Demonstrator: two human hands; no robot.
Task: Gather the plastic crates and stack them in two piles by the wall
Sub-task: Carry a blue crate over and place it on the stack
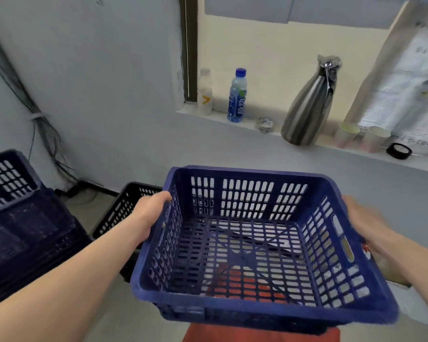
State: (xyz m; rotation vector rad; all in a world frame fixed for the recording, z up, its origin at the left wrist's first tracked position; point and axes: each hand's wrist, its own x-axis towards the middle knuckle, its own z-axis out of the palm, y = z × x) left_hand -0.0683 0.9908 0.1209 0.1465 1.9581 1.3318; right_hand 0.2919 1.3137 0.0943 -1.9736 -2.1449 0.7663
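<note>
Both my hands carry one blue perforated plastic crate (pixel 257 301) in the air, near the grey wall (pixel 97 82).

My left hand (pixel 153 208) curls over the crate's left rim; my right hand (pixel 363 223), blurred, grips the right wall from outside. The crate is level, open side up. To its left a black slotted plastic crate (pixel 124 208) sits on the floor, and further left stands a pile of dark blue plastic crates (pixel 22 230). Far beyond, a steel vacuum flask (pixel 309 104) stands on the window ledge (pixel 232 124).

Left hand (pixel 150 210) and right hand (pixel 365 219) grip blue crate (pixel 247 245).
</note>
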